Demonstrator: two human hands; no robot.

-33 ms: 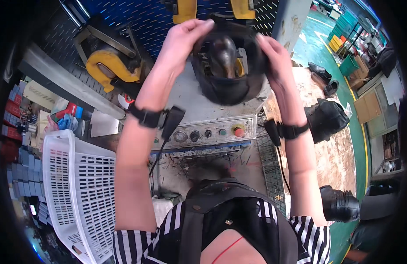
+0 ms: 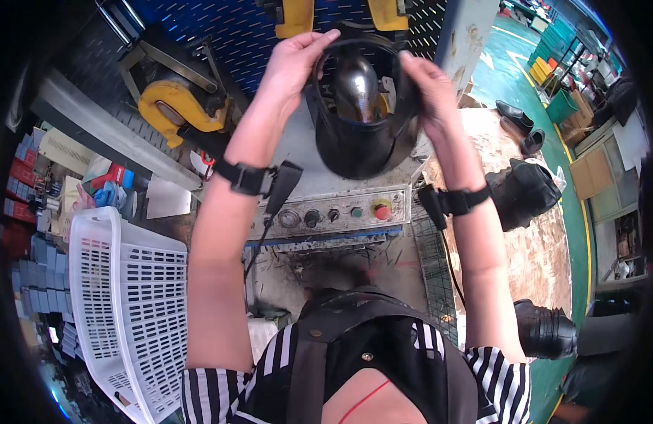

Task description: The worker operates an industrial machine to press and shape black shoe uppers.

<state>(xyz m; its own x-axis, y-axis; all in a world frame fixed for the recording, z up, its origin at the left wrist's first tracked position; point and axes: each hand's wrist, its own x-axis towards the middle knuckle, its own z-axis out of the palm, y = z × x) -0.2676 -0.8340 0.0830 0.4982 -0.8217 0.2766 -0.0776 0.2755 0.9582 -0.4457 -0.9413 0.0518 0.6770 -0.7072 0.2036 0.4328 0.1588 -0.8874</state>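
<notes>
Both hands grip the rim of a black boot (image 2: 361,152), its round opening facing up toward me. Pinched on the far left of the rim is my left hand (image 2: 294,67), its thumb and fingers closed. My right hand (image 2: 432,88) holds the right side, with part of its fingers hidden behind the boot. Through the opening shows a shiny, rounded metal form (image 2: 354,81); how far the boot surrounds it I cannot tell. Underneath is a grey machine (image 2: 291,159) with a front control panel (image 2: 316,214) of knobs and buttons.
Yellow clamps (image 2: 178,106) stand at left and behind the boot. A white plastic basket (image 2: 121,283) is at my left. Black boots (image 2: 527,191) lie on a worn board (image 2: 545,261) at right, and a wire mesh basket (image 2: 434,268) sits beside the machine.
The boot's lower part has shifted slightly toward me and shows more of its front side. My right hand has moved a little left; more of the metal form is visible.
</notes>
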